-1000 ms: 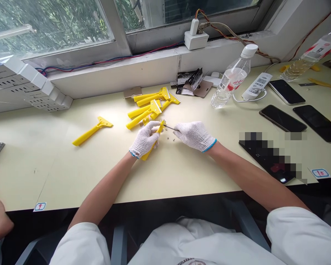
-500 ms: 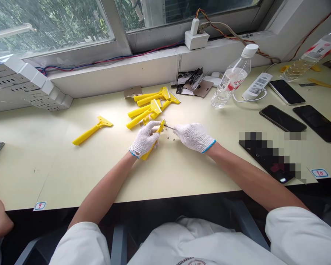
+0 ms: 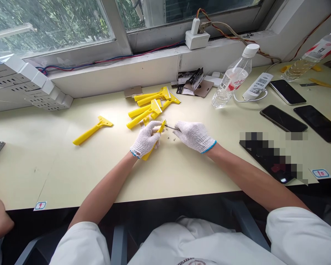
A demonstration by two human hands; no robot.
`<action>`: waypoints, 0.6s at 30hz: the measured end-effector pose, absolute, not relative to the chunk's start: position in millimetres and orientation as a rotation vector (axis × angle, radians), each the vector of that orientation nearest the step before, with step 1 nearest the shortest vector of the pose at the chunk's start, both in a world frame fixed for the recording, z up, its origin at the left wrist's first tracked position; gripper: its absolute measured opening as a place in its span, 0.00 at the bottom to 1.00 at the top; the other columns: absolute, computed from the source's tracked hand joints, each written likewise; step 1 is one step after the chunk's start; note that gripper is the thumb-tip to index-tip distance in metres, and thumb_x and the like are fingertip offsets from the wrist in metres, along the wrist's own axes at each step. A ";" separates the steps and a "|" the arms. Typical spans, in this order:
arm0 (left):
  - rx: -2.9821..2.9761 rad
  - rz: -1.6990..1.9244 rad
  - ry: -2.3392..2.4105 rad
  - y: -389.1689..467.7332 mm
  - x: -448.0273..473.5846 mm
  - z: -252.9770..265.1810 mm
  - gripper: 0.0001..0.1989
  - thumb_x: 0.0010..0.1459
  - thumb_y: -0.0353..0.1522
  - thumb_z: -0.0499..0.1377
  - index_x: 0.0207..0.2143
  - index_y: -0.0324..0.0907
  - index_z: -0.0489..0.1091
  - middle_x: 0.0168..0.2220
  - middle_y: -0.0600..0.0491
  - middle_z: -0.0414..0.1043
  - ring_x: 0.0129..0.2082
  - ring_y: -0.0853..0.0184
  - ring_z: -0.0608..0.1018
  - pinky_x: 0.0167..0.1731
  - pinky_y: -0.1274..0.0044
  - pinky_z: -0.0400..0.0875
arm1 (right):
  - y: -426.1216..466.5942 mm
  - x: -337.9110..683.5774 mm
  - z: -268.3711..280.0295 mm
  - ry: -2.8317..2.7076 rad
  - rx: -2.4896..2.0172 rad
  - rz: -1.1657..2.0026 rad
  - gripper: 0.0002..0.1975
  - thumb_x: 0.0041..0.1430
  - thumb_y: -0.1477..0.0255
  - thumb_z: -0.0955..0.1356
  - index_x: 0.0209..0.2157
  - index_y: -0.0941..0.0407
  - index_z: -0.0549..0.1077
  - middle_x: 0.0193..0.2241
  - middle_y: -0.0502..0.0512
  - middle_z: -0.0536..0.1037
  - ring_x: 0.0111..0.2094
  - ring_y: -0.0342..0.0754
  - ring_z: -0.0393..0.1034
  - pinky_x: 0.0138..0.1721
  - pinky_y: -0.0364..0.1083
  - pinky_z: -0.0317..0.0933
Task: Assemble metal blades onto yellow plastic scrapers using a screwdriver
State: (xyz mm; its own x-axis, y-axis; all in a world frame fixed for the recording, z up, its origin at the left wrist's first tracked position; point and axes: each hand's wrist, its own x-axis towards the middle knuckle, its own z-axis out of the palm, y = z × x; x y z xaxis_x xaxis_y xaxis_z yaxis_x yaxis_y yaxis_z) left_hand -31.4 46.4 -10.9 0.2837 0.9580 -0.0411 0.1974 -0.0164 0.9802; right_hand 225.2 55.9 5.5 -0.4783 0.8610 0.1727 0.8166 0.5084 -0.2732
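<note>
A person in white gloves works at a pale surface (image 3: pixel 99 176) by a window (image 3: pixel 57 25). The left hand (image 3: pixel 145 141) is wrapped around a yellow scraper (image 3: pixel 161 128), pinching it near its head. The scraper is tilted, with its head up and away from the person and its handle end down near the surface. The right hand (image 3: pixel 194 136) is closed on a thin tool (image 3: pixel 171 127), and the tip of the tool is at the scraper's head. Tiny bits of metal (image 3: pixel 174 140) lie just under the tool, between the two hands. A pile (image 3: pixel 139 118) of yellow scrapers lies just past the left hand. One loner (image 3: pixel 89 134) lies off to the left. A water bottle (image 3: pixel 232 81) stands to the right, near some phones (image 3: pixel 284 118).
</note>
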 end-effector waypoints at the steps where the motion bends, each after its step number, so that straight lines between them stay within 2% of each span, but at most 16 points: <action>1: 1.459 0.885 1.128 46.4 -31.2 -11.3 0.23 0.63 0.30 0.62 0.60 0.46 0.70 0.46 0.51 0.83 0.21 0.72 0.78 0.20 0.77 0.76 | 55.8 224.9 5.5 -2.457 -1.437 0.215 0.23 0.82 0.61 0.61 0.50 0.62 0.82 0.41 0.68 0.83 0.38 0.51 0.73 0.39 0.48 0.52; 13: 1.421 0.897 1.115 45.9 -29.8 -14.1 0.23 0.64 0.31 0.64 0.61 0.45 0.69 0.47 0.50 0.84 0.21 0.73 0.79 0.19 0.78 0.76 | 56.0 221.6 4.0 -2.448 -1.521 0.262 0.26 0.84 0.61 0.58 0.52 0.65 0.82 0.42 0.70 0.84 0.39 0.51 0.74 0.40 0.48 0.51; 18: 1.438 0.889 1.105 44.0 -28.5 -12.1 0.23 0.65 0.30 0.64 0.62 0.44 0.71 0.45 0.50 0.84 0.21 0.74 0.79 0.20 0.80 0.75 | 55.9 219.0 0.4 -2.426 -1.503 0.271 0.22 0.83 0.62 0.62 0.58 0.63 0.80 0.48 0.67 0.85 0.41 0.51 0.76 0.42 0.48 0.55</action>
